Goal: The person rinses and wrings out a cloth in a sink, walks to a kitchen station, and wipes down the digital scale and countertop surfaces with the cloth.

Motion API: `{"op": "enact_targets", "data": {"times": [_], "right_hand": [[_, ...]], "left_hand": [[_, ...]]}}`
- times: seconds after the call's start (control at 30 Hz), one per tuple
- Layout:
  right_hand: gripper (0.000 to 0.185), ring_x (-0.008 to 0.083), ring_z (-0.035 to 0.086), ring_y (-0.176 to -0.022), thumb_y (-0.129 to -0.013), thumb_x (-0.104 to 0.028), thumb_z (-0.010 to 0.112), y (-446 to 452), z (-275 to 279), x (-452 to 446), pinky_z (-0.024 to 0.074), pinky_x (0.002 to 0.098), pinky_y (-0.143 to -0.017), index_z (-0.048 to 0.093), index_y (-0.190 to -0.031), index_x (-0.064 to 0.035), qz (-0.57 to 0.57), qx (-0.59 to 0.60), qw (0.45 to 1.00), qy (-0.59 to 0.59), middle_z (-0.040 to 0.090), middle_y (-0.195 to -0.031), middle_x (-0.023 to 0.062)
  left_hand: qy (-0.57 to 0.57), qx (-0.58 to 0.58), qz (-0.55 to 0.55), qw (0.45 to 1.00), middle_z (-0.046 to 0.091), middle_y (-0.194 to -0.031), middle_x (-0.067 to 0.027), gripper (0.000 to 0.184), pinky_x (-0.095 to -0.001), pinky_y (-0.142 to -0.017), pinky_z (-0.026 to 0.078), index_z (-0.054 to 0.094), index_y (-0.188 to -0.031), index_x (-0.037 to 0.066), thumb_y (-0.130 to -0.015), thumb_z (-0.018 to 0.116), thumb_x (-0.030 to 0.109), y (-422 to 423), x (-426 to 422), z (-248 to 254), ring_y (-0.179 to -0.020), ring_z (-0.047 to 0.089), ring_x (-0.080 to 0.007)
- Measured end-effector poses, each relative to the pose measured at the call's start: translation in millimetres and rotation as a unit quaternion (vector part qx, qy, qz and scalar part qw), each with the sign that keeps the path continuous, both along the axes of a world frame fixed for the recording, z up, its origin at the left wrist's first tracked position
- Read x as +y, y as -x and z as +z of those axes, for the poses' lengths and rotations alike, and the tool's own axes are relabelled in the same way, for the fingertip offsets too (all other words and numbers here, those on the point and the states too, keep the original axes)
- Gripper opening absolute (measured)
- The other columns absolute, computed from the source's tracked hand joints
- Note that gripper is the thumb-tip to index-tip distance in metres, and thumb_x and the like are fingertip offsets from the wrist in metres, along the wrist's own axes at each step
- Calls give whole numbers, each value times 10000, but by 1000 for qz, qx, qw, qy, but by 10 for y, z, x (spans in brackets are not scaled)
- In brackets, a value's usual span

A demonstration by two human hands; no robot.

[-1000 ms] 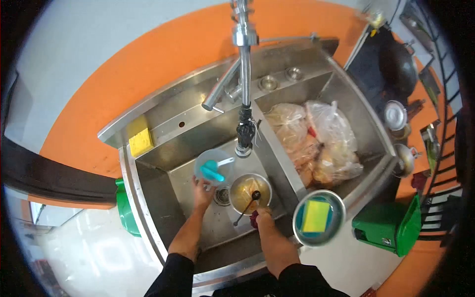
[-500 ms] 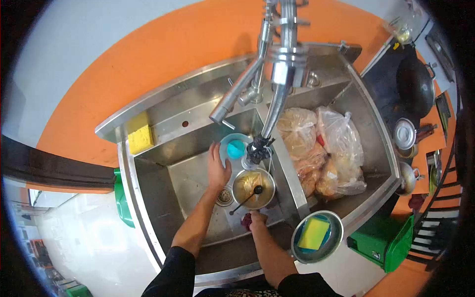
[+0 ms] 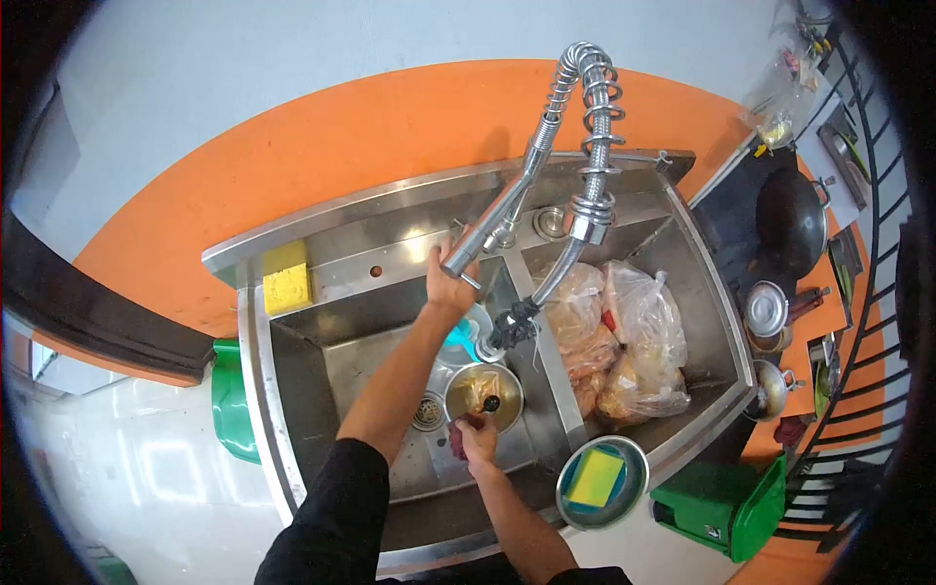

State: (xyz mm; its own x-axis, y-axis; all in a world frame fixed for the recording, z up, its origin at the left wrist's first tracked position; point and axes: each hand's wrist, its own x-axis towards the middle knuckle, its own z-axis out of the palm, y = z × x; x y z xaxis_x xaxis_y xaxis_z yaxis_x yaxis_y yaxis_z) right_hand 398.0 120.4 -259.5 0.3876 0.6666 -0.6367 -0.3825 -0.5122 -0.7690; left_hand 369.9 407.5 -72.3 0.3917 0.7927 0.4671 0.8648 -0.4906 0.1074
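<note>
Right grip [image 3: 474, 438] on maroon cloth [image 3: 456, 442]

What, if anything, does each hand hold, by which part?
The right hand apparently holds a dark red cloth, part unclear. Whether the left hand, at the faucet, holds anything cannot be told.

Kitchen, home or commercial I can't tell: I'm at a double-basin stainless-steel sink [image 3: 259, 390] with a tall chrome spring-coil faucet [image 3: 603, 136], a round silver metal bowl [image 3: 515, 387] in one basin and bulging clear plastic bags [image 3: 645, 331] in the other. By my sink's back left corner sits a yellow rectangular sponge [image 3: 288, 291]; off to my right, a round black wok [image 3: 792, 226] and a green plastic bin [image 3: 721, 512].
</note>
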Motion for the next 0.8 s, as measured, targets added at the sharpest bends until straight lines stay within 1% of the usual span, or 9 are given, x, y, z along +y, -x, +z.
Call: {"op": "enact_targets", "data": {"times": [0.23, 0.27, 0.33, 0.37, 0.43, 0.5, 0.6, 0.67, 0.8], "right_hand": [[274, 176, 625, -857, -820, -113, 741, -33, 598, 662, 504, 322, -794, 602, -1041, -27, 4, -141, 985, -95, 658, -946, 72], [252, 155, 638, -823, -874, -158, 687, -8, 906, 747, 518, 303, -770, 628, -1092, -46, 16, -158, 983, -93, 678, -974, 51], [245, 168, 641, -874, -911, -249, 637, -29, 747, 934, 508, 316, -797, 662, -1033, -37, -39, 128, 978, -157, 688, -983, 55], [319, 187, 643, -954, -938, -318, 586, -70, 677, 984, 500, 308, -840, 679, -1041, -31, 23, 204, 971, -120, 693, -1015, 64], [339, 195, 645, -966, -942, -329, 584, 29, 1039, 1008, 501, 314, -851, 676, -1065, -27, 212, 6, 970, -114, 695, -1029, 73], [341, 206, 647, -973, -943, -319, 587, 118, 1286, 1187, 498, 333, -860, 681, -1079, -19, 379, -143, 913, -57, 697, -1050, 87], [285, 194, 641, -985, -928, -262, 615, 187, 1014, 1511, 518, 366, -818, 663, -1106, -45, 230, -286, 915, -169, 687, -1042, 85], [265, 217, 642, -983, -926, -236, 618, 148, 1280, 1832, 521, 373, -848, 627, -1125, -61, 64, 8, 980, -189, 672, -1037, 81], [276, 238, 630, -1019, -943, -177, 543, 168, 1672, 2359, 538, 404, -895, 562, -1168, -17, -141, 264, 927, -227, 612, -1142, 115]], "left_hand": [[270, -404, 11, 874, 603, -1254, -198, 527, -432, -972, 433, 523, -1344, 28, -875, 635, 243, 418, -844, -925, -1116, 571, -361], [367, -425, 49, 826, 607, -1247, -191, 483, -401, -970, 447, 552, -1306, 17, -912, 639, 282, 522, -1051, -1109, -1090, 596, -329], [516, -602, 15, 609, 639, -1154, -129, 426, -350, -926, 478, 566, -1259, 5, -972, 603, 318, 678, -1488, -1113, -1044, 609, -220], [516, -641, 26, 568, 636, -1145, -110, 412, -332, -915, 478, 569, -1251, 4, -984, 588, 317, 759, -1655, -1080, -1036, 599, -192], [510, -712, 48, 480, 629, -1129, -73, 387, -296, -893, 480, 575, -1234, 1, -1007, 558, 314, 936, -1959, -1037, -1019, 579, -136], [455, -717, 102, 518, 629, -1119, -66, 369, -289, -886, 477, 573, -1233, 0, -1013, 548, 295, 1099, -2190, -1202, -1008, 581, -138], [356, -712, 192, 575, 621, -1050, -44, 348, -287, -853, 476, 580, -1206, 5, -1016, 543, 294, 1331, -2451, -951, -943, 575, -135], [305, -754, 227, 536, 619, -994, -33, 332, -286, -825, 477, 588, -1183, 12, -1016, 541, 296, 1477, -2621, -877, -900, 570, -130], [304, -751, 267, 522, 601, -944, -6, 292, -283, -792, 465, 607, -1108, 32, -1013, 549, 301, 1665, -2830, -649, -857, 548, -109]]}}
